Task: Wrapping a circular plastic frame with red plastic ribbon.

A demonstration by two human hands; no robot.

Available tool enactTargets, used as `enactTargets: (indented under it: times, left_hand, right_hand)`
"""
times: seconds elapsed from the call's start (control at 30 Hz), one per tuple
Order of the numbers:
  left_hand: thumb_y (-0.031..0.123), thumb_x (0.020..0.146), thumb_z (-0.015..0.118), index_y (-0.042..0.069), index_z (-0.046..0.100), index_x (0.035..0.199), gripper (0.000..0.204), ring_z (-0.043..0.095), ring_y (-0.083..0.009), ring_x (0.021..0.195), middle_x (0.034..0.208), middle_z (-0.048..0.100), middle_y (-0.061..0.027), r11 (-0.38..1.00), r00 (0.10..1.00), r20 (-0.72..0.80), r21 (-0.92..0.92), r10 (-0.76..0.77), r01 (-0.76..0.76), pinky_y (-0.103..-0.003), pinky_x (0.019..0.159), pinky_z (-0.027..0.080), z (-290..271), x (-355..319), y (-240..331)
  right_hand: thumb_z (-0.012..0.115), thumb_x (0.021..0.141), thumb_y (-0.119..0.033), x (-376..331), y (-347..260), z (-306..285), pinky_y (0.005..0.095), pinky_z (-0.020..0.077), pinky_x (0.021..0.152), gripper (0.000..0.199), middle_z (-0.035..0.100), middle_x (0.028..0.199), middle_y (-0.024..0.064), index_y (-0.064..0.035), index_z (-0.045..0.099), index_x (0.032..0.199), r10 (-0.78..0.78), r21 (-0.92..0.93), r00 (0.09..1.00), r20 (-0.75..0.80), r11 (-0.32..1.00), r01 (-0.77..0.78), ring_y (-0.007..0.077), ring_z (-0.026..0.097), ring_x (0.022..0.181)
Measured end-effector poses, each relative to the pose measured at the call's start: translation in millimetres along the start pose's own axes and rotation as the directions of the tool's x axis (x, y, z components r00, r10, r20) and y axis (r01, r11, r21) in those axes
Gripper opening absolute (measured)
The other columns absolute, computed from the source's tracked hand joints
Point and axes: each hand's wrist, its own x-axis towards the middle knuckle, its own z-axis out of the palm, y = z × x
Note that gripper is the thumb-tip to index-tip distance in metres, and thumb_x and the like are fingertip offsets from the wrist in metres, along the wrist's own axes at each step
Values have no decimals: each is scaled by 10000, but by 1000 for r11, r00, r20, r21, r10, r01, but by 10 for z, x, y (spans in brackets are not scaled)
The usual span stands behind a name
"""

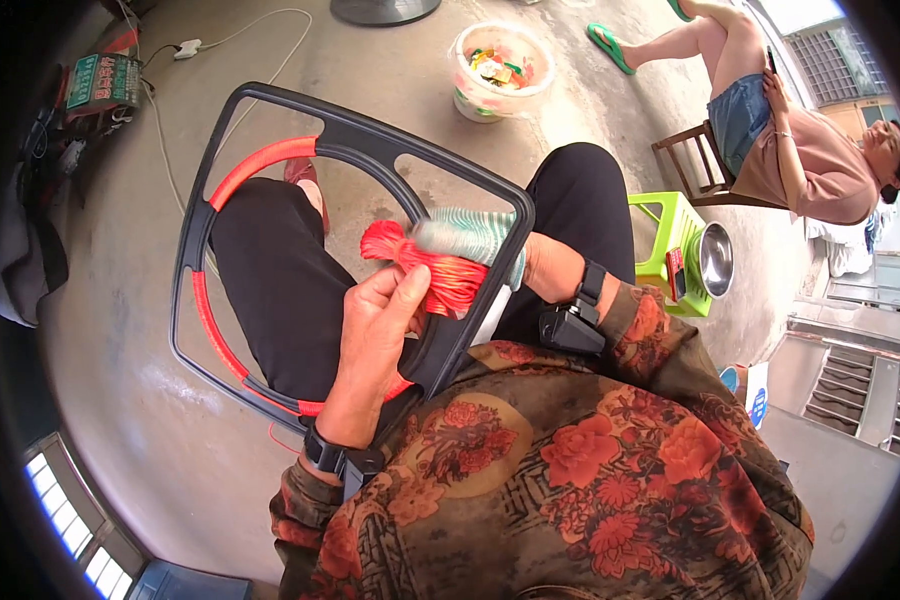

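Observation:
A bundle of red cord (450, 280), tied near one end so that it flares into a tuft, is between my hands above my lap. My left hand (380, 315) is bare and closed, its thumb pressed against the bundle. My right hand (475, 235), in a green-and-white striped glove, lies over the bundle's far side and grips it; its fingertips are blurred. Across my thighs rests a black plastic frame (330, 110) with a round inner ring. Red cord (263, 165) is wound tightly round parts of that ring, while other stretches are bare black.
A white bucket (475, 108) holding scraps stands ahead on the concrete floor. To the right are a green plastic stool (660, 235), a metal bowl (715, 260) and a seated person (800, 150). A white cable (160, 120) runs along the floor near bags (100, 90) at left.

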Motion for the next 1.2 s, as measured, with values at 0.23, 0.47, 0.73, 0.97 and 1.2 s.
enactTargets:
  times: [0.23,0.47,0.73,0.97,1.2]
  left_hand:
    - [212,919,484,6,590,920,232,578,-115,669,799,620,-60,956,983,21,-227,-185,185,-236,591,469,-107,90,-80]
    - [121,874,557,-25,602,978,185,585,-133,820,894,633,-79,952,972,188,-244,-140,184,-253,763,466,-56,43,22]
    - [116,869,576,-22,590,1032,214,571,-121,825,930,629,-68,925,978,132,-325,-159,194,-258,785,446,-1,36,8]
    - [86,859,554,-9,579,940,127,571,-128,802,879,617,-75,942,960,206,-237,-192,239,-261,780,449,-30,65,-18]
    - [46,837,556,-19,567,945,126,590,-116,789,864,618,-65,965,970,148,-153,-193,215,-226,751,467,-21,-11,-20]
  right_hand:
    - [566,883,-338,203,9,279,298,526,729,278,616,971,92,-93,563,1014,-10,802,984,-177,578,150,163,614,836]
    - [527,892,-364,-371,-158,-414,328,480,710,314,544,731,19,-61,530,975,-144,773,828,-543,300,559,132,545,665]
    - [452,900,-488,-1108,-28,66,257,388,492,461,423,509,-16,-32,511,929,40,494,954,-297,861,118,93,398,388]
    - [478,903,-447,-1100,-48,247,248,427,504,421,489,551,10,-31,540,935,125,302,942,-312,953,-26,107,480,456]
    - [476,902,-453,-1251,-74,200,271,431,531,429,447,517,-8,-26,523,893,70,410,903,-423,904,122,109,442,433]
